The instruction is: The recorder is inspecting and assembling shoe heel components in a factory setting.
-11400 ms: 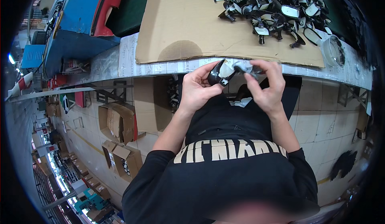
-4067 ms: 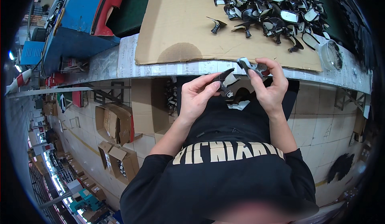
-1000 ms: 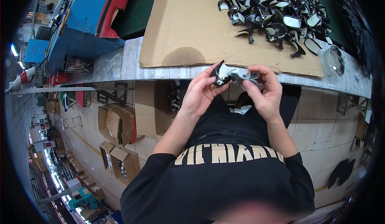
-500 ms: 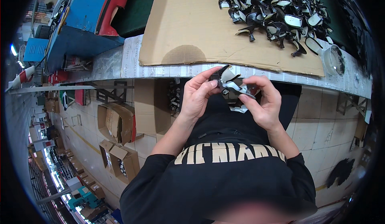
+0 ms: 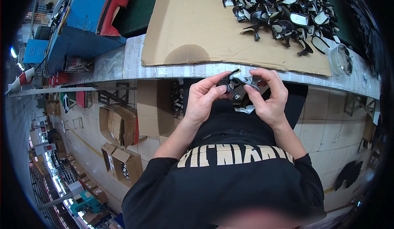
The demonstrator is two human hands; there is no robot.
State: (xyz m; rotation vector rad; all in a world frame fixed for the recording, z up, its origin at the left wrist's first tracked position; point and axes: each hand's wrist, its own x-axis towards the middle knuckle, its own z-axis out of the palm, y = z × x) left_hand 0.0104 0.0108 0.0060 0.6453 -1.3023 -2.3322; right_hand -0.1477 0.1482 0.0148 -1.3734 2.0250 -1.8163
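Observation:
In front of my chest, just off the table's edge, both hands pinch a small glossy black piece with pale faces [image 5: 239, 79], shaped like a shoe heel. My left hand [image 5: 203, 101] grips its left side between thumb and index finger. Thumb and forefinger of my right hand [image 5: 271, 99] close on a shiny greyish part at its right side. Blur and fingers hide whether this is one piece or two pressed together. A large heap of similar black pieces with cream oval faces [image 5: 283, 15] lies on the cardboard sheet [image 5: 197, 24] beyond my hands.
A round clear container [image 5: 341, 60] stands at the table's right end. Blue machinery with a red edge [image 5: 86, 19] is at the left. Open cardboard boxes [image 5: 119, 124] stand on the floor to my left, and another [image 5: 154, 110] is under the table.
My hands have come slightly closer together. The held piece has turned, so its upright pale face on the left no longer shows as before.

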